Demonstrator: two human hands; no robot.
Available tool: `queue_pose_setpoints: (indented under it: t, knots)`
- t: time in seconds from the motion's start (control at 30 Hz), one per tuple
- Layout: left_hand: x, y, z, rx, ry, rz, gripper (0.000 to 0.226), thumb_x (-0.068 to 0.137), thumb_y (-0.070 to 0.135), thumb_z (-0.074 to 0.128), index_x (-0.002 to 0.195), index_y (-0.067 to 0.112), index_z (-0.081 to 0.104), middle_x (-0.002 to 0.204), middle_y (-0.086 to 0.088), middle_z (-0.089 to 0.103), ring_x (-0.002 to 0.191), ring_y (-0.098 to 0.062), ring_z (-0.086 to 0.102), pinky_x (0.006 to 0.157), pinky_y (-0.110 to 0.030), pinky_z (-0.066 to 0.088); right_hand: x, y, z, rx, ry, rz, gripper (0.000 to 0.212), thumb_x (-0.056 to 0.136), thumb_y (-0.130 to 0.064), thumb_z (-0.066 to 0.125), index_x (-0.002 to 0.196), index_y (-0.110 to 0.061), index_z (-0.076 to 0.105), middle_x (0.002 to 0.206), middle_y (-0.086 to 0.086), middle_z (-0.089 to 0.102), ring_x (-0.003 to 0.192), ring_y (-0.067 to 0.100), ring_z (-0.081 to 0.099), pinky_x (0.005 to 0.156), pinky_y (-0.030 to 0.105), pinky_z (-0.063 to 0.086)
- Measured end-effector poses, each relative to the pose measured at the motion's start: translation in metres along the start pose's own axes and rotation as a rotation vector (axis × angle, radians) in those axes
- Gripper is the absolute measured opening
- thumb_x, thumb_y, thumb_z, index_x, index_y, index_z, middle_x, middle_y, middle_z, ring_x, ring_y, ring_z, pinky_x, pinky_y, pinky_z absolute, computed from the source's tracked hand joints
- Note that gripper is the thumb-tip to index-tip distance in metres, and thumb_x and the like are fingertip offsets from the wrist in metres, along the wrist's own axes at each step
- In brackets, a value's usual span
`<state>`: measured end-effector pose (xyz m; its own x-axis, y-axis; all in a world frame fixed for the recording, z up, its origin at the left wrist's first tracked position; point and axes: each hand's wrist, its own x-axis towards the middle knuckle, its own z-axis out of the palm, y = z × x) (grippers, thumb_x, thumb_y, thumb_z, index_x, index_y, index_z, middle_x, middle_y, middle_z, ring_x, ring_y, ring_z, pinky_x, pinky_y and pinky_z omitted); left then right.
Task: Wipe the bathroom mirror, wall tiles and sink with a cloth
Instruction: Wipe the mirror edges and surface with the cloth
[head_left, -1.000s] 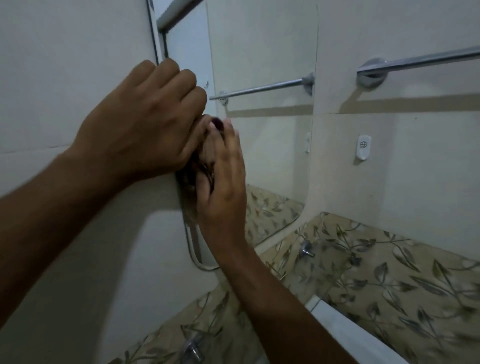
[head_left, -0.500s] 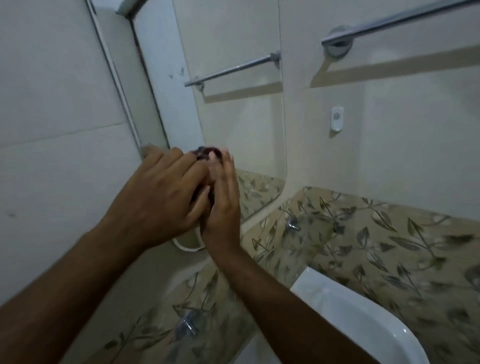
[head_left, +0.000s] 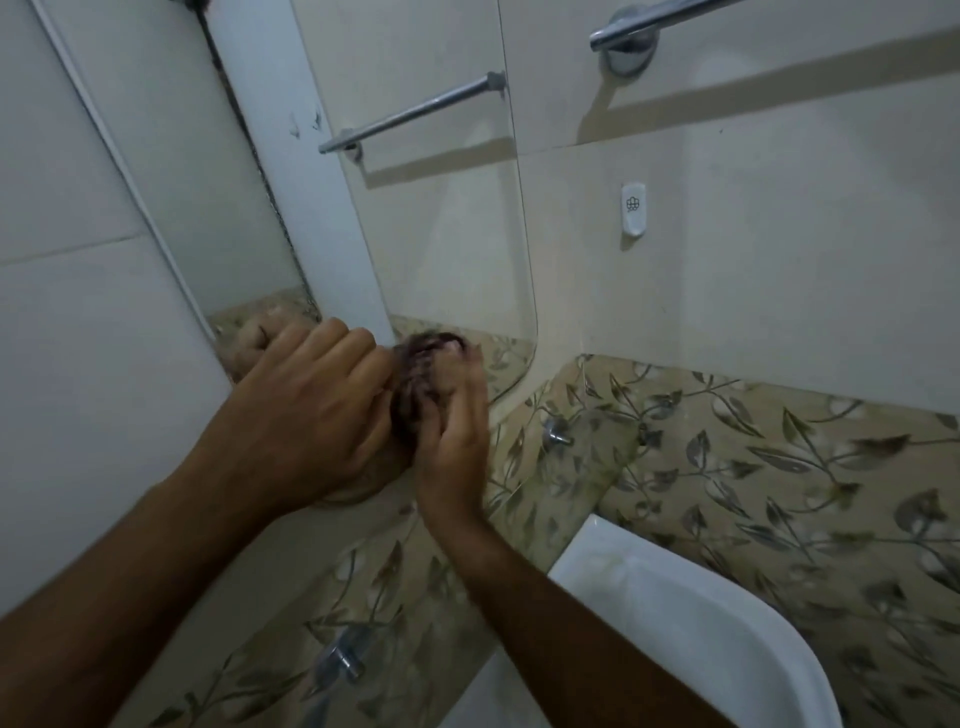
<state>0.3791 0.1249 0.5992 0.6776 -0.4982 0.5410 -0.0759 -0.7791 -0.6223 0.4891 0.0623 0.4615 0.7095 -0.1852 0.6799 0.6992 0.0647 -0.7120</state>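
A dark bunched cloth (head_left: 415, 384) is pressed against the lower part of the mirror (head_left: 441, 234), near its rounded bottom edge. My left hand (head_left: 306, 415) covers the cloth from the left with curled fingers. My right hand (head_left: 457, 431) holds it from the right, fingers wrapped over its top. Most of the cloth is hidden between the two hands. The white sink (head_left: 727, 623) sits below at the lower right. Cream wall tiles (head_left: 779, 260) surround the mirror, with a leaf-patterned tile band (head_left: 727, 457) beneath them.
A chrome towel rail (head_left: 628, 36) is fixed high on the right wall and reflected in the mirror. A small white wall fitting (head_left: 634, 208) hangs right of the mirror. A chrome screw cap (head_left: 556, 431) and another (head_left: 340, 660) stick out of the patterned tiles.
Both hands have slid down the mirror with the cloth, from mid-height to its bottom edge. The view has tilted down, and more of the sink shows.
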Motion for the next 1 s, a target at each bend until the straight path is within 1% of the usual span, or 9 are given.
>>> queue_pose_setpoints:
  t: [0.13, 0.2, 0.4, 0.53, 0.6, 0.67, 0.8, 0.87, 1.0]
  knots:
    - [0.005, 0.013, 0.007, -0.051, -0.057, 0.000, 0.025, 0.098, 0.031, 0.041, 0.085, 0.017, 0.057, 0.084, -0.004, 0.054, 0.078, -0.027, 0.049, 0.069, -0.044, 0.041, 0.074, 0.039, -0.015, -0.027, 0.159, 0.272, 0.049, 0.106, -0.030, 0.047, 0.151, -0.013, 0.039, 0.161, 0.007, 0.035, 0.148, 0.021, 0.034, 0.118, 0.023, 0.029]
    - [0.009, 0.019, 0.014, -0.060, -0.071, 0.003, 0.023, 0.098, 0.031, 0.041, 0.086, 0.018, 0.057, 0.086, -0.003, 0.053, 0.079, -0.026, 0.048, 0.071, -0.044, 0.042, 0.087, 0.049, -0.023, -0.054, 0.180, 0.302, 0.051, 0.105, -0.029, 0.048, 0.152, -0.010, 0.038, 0.160, 0.009, 0.035, 0.148, 0.023, 0.034, 0.110, 0.010, 0.022]
    - [0.016, 0.025, 0.022, -0.103, -0.066, 0.007, 0.029, 0.102, 0.033, 0.035, 0.089, 0.019, 0.056, 0.085, -0.002, 0.053, 0.079, -0.023, 0.048, 0.072, -0.042, 0.043, 0.028, 0.044, -0.011, -0.040, 0.106, 0.294, 0.053, 0.105, -0.032, 0.047, 0.153, -0.014, 0.036, 0.161, 0.003, 0.033, 0.149, 0.014, 0.030, 0.108, -0.001, 0.016]
    - [0.018, 0.021, 0.019, -0.090, -0.071, 0.002, 0.031, 0.101, 0.033, 0.033, 0.090, 0.018, 0.058, 0.086, -0.003, 0.054, 0.080, -0.024, 0.049, 0.072, -0.042, 0.042, 0.079, 0.056, -0.017, 0.002, 0.181, 0.416, 0.047, 0.105, -0.029, 0.049, 0.148, -0.010, 0.043, 0.152, 0.009, 0.044, 0.140, 0.023, 0.043, 0.110, 0.020, 0.034]
    - [0.013, 0.017, 0.013, -0.074, -0.040, -0.035, 0.027, 0.099, 0.030, 0.039, 0.090, 0.016, 0.059, 0.085, -0.004, 0.055, 0.079, -0.025, 0.050, 0.071, -0.043, 0.042, 0.108, 0.056, -0.022, 0.007, 0.193, 0.468, 0.044, 0.105, -0.029, 0.049, 0.144, -0.009, 0.046, 0.146, 0.010, 0.049, 0.132, 0.025, 0.051, 0.098, 0.018, 0.037]
    - [0.012, 0.016, 0.016, -0.076, -0.037, -0.027, 0.022, 0.097, 0.029, 0.044, 0.090, 0.015, 0.060, 0.086, -0.004, 0.056, 0.079, -0.026, 0.051, 0.071, -0.044, 0.043, 0.115, 0.062, -0.029, -0.001, 0.196, 0.485, 0.045, 0.105, -0.031, 0.048, 0.145, -0.010, 0.045, 0.146, 0.009, 0.049, 0.130, 0.026, 0.052, 0.097, 0.022, 0.039]
    - [0.010, 0.010, 0.017, -0.076, -0.030, -0.037, 0.017, 0.093, 0.025, 0.047, 0.088, 0.016, 0.061, 0.085, -0.003, 0.058, 0.080, -0.026, 0.054, 0.073, -0.044, 0.044, 0.059, 0.056, -0.025, -0.081, 0.145, 0.459, 0.051, 0.106, -0.031, 0.045, 0.153, -0.013, 0.035, 0.157, 0.007, 0.039, 0.143, 0.023, 0.041, 0.111, 0.030, 0.038]
    - [0.009, 0.007, 0.014, -0.061, 0.005, -0.046, 0.017, 0.092, 0.024, 0.048, 0.086, 0.016, 0.062, 0.084, -0.004, 0.059, 0.080, -0.027, 0.056, 0.073, -0.044, 0.043, 0.018, 0.042, -0.014, -0.122, 0.118, 0.438, 0.055, 0.106, -0.032, 0.042, 0.157, -0.016, 0.028, 0.162, 0.003, 0.031, 0.147, 0.018, 0.033, 0.114, 0.028, 0.035]
    - [0.011, 0.002, 0.008, -0.059, 0.048, -0.030, 0.012, 0.090, 0.023, 0.052, 0.086, 0.016, 0.061, 0.082, -0.003, 0.059, 0.077, -0.027, 0.054, 0.071, -0.040, 0.039, -0.058, 0.010, 0.005, -0.115, 0.058, 0.222, 0.059, 0.103, -0.058, 0.025, 0.157, -0.043, 0.006, 0.167, -0.013, 0.010, 0.153, 0.003, 0.012, 0.123, 0.027, 0.023]
